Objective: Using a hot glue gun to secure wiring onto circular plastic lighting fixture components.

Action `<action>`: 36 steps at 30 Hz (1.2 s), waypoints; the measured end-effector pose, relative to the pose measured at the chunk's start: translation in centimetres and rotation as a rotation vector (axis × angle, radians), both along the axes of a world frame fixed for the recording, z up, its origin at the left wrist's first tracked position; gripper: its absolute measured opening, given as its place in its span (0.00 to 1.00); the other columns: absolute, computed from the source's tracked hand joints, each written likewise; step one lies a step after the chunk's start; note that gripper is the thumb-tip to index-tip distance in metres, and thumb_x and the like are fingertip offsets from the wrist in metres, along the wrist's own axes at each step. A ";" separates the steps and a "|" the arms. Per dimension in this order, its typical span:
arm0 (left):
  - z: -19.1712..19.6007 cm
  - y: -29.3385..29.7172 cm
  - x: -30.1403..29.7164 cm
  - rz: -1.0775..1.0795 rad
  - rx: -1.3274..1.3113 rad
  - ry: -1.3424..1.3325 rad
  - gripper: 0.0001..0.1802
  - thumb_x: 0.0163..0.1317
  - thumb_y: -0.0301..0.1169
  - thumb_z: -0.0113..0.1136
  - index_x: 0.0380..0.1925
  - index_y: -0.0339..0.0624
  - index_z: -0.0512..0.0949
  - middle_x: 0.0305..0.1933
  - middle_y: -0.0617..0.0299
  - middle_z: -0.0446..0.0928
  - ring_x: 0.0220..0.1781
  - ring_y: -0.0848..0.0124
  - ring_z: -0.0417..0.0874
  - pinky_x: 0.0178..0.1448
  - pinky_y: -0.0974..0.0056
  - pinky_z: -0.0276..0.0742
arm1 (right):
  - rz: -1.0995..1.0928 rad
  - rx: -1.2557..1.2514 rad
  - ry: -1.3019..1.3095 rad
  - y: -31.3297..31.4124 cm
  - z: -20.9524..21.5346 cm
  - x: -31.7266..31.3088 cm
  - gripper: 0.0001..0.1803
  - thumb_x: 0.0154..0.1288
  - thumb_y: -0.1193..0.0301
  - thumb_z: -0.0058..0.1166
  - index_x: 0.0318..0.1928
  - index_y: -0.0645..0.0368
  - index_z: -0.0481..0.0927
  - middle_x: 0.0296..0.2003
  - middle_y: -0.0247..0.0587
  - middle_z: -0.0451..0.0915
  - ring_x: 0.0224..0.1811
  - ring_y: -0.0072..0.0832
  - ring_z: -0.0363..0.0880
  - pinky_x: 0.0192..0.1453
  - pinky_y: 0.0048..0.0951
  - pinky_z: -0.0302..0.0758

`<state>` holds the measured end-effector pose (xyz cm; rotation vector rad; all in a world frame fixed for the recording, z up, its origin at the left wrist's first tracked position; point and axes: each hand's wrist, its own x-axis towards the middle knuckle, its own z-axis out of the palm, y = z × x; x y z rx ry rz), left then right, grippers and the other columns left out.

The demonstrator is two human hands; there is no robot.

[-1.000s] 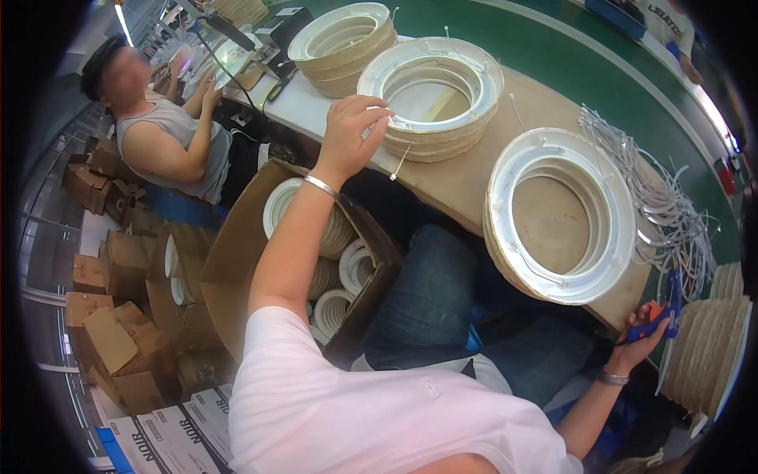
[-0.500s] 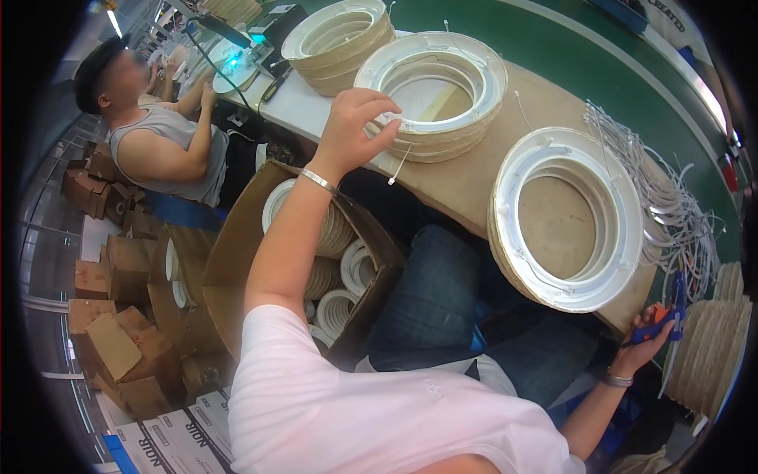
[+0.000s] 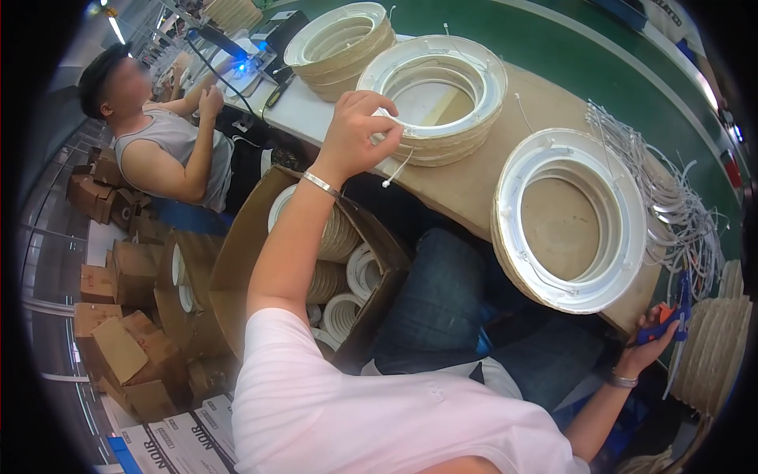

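Note:
My left hand reaches up to the near left rim of the middle stack of white plastic rings and pinches a thin white wire that hangs off it. My right hand is low at the right, below the table edge, closed around a blue and orange tool. Between the two hands lies another stack of white rings on the brown table. A third ring stack stands further back.
A bundle of white wires lies on the table at the right. An open cardboard box with white rings stands by my knees. A person in a grey sleeveless top works at the left. Cardboard boxes pile on the floor.
My left hand has stayed at the rim of the middle ring stack, fingers shifting slightly on the wire. The right hand with the tool has barely moved.

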<state>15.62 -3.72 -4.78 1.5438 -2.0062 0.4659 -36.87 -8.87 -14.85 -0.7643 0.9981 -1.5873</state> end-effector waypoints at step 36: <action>0.1 0.8 0.3 0.056 0.159 -0.125 0.10 0.40 0.38 0.61 0.25 0.50 0.78 0.34 0.64 0.74 0.41 0.67 0.73 0.57 0.53 0.56 | 0.116 -0.057 0.000 0.0 -0.3 -0.2 0.21 0.64 0.55 0.36 0.45 0.57 0.68 0.34 0.32 0.73 0.35 0.17 0.71 0.31 0.16 0.65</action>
